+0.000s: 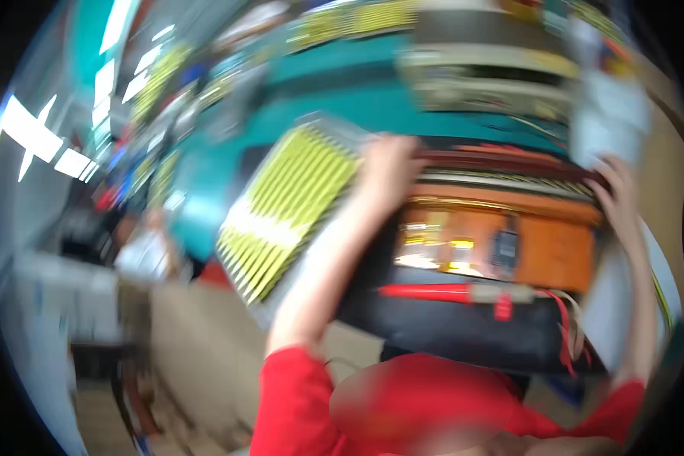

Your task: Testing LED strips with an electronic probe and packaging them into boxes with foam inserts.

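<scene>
My left hand (391, 171) is closed at the left end of a long dark reddish-brown bar (501, 161). At the bar's other end, the fingers of my right hand (617, 190) bend over it. Just in front of the bar lies an orange block or board (558, 254) with shiny golden patches and a small dark piece (505, 247) on it. Nearer to me, a red pen-shaped tool (425, 292) with a beige part and wires rests on a black mat (463, 327). Motion blur hides fine detail.
Left of my forearm is a yellow ribbed tray (292, 209) in clear plastic. Behind stands a beige boxy device (494, 83) on the teal bench (334, 72). More yellow trays (357, 23) sit at the back. Another person in white (144, 254) is at the far left.
</scene>
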Motion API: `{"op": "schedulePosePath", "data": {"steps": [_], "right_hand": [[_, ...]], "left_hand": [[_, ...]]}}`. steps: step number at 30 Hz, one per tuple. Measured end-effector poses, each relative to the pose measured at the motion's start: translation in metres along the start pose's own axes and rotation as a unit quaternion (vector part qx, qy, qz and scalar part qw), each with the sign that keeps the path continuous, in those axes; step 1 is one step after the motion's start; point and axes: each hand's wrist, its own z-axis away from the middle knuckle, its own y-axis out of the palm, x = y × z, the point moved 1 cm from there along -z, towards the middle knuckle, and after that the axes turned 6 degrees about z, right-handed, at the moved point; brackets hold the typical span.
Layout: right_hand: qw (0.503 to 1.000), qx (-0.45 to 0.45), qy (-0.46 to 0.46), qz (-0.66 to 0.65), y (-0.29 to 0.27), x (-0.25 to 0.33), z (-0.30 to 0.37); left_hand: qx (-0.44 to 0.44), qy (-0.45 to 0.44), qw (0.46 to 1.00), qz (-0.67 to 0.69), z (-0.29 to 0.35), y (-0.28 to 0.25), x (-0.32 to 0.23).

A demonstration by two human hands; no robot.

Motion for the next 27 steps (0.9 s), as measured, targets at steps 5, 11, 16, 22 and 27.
{"op": "schedulePosePath", "data": {"steps": [5, 11, 16, 22, 27], "right_hand": [[0.977, 0.054, -0.124, 0.167, -0.026, 0.042, 0.025], [0.991, 0.124, -0.01, 0.042, 0.0, -0.007, -0.01], [0.991, 0.023, -0.124, 0.048, 0.002, -0.02, 0.002], [0.998, 0.005, -0.04, 0.039, 0.009, -0.002, 0.002], [0.999, 0.02, -0.047, 0.018, 0.019, -0.026, 0.008]], "left_hand": [[-0.128, 0.12, 0.983, 0.049, -0.003, 0.019, -0.005], [-0.149, 0.116, 0.977, 0.096, 0.012, 0.004, 0.008], [-0.159, 0.13, 0.97, 0.133, 0.014, -0.001, 0.004], [-0.137, 0.108, 0.973, 0.153, 0.011, 0.001, 0.008], [-0.111, 0.071, 0.976, 0.171, 0.008, 0.006, 0.007]]}}
